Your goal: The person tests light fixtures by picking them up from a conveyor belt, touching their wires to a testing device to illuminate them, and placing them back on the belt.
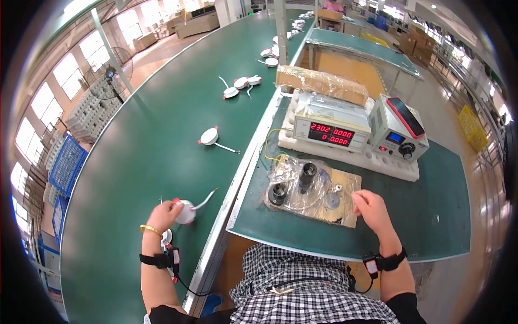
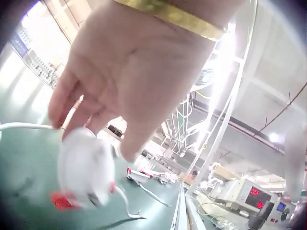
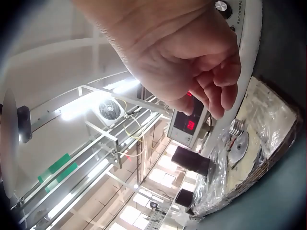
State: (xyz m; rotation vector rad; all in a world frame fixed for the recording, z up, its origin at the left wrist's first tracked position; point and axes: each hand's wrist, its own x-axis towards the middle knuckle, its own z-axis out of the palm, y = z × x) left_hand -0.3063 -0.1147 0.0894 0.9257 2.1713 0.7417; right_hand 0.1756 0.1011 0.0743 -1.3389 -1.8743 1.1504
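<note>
My left hand (image 1: 163, 215) pinches the edge of a white round downlight (image 1: 186, 213) between thumb and fingertips, over the long green surface (image 1: 118, 178). The downlight has red clips, and its white cable sticks out toward the upper right. In the left wrist view the downlight (image 2: 84, 167) is blurred, at the fingertips. Another downlight (image 1: 167, 236) shows partly behind the left wrist. My right hand (image 1: 371, 208) has its fingers loosely curled and holds nothing. It hovers by the right edge of a plastic-wrapped board (image 1: 350, 186) bearing two black sockets (image 1: 308, 173) and a metal disc (image 1: 332, 201).
Behind the board stands a meter (image 1: 329, 132) with red digits, on white foam, beside a dial unit (image 1: 399, 135) topped by a red-edged black device (image 1: 406, 117). Several more downlights (image 1: 209, 136) lie farther along the green surface. A metal rail (image 1: 216, 227) separates it from the worktable.
</note>
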